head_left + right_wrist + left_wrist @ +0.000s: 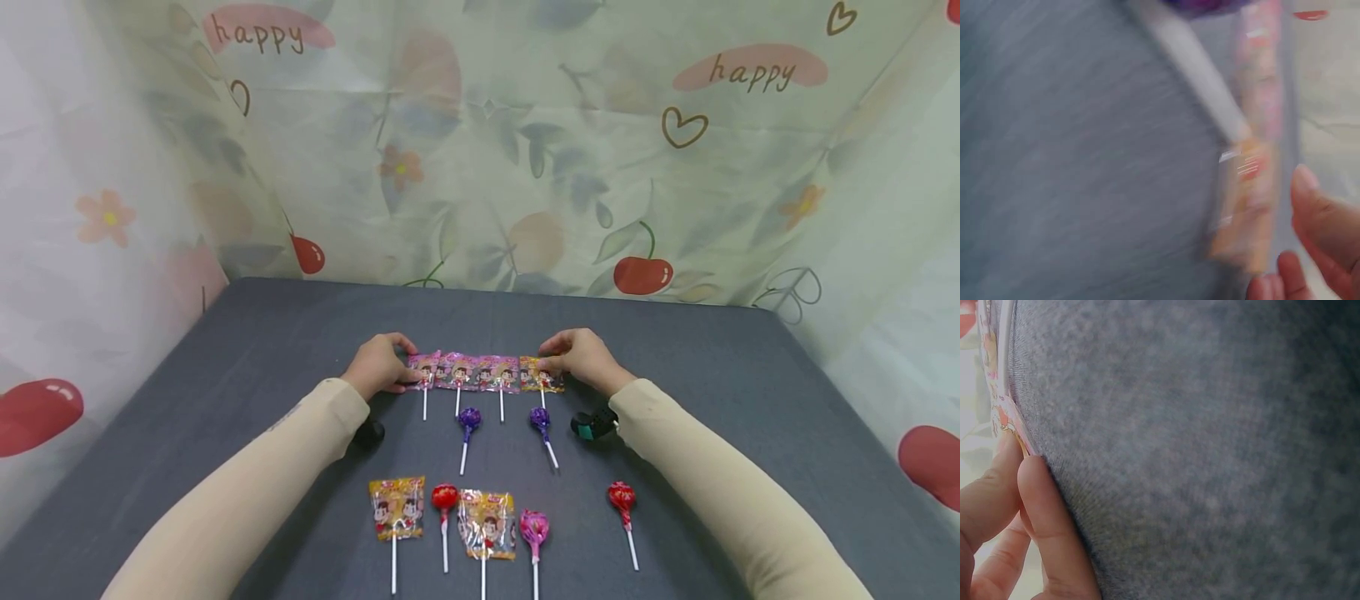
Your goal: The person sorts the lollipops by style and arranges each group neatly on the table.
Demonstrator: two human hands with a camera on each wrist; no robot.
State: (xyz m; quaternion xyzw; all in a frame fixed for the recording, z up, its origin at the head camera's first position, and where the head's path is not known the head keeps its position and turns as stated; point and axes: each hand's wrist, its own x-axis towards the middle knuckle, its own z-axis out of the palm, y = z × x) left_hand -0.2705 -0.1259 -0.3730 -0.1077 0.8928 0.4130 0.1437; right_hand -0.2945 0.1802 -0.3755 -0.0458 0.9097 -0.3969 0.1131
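Note:
Three lollipops in flat pink wrappers and one in an orange wrapper form a row with their sticks toward me. At the row's left end, my left hand [380,365] pinches the edge of the leftmost pink-wrapped lollipop [425,371]; its thumb and finger meet at the wrapper in the left wrist view. My right hand [583,358] is at the right end, over the orange-wrapped lollipop [537,377]. The right wrist view is blurred, but there the thumb and fingers stand apart, beside the orange wrapper. The middle pink-wrapped lollipops [457,372] overlap or touch at their edges.
Closer to me lie two purple lollipops [469,419], two red lollipops [444,498], a pink round lollipop [535,528] and two orange-wrapped lollipops [397,507]. All are on a dark grey table [300,333], with a patterned curtain [487,167] behind it.

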